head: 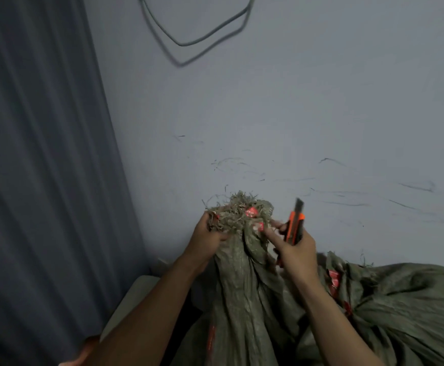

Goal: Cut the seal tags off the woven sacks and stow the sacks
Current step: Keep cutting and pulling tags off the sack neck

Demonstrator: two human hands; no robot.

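A grey-green woven sack [242,286] stands upright in front of me, its frayed mouth bunched at the top. Red seal tags [250,213] show among the loose fibres there. My left hand [209,233] grips the bunched mouth from the left. My right hand [295,249] holds an orange and black utility knife [295,223] with its blade pointing up, while its fingertips touch the sack's mouth beside a red tag [258,226]. More sacks [400,307] with red tags lie heaped at the lower right.
A scuffed pale wall [295,114] stands close behind the sacks, with a looped cable [197,42] hanging at its top. A dark blue curtain [44,154] fills the left side. A pale floor strip [131,299] shows at the lower left.
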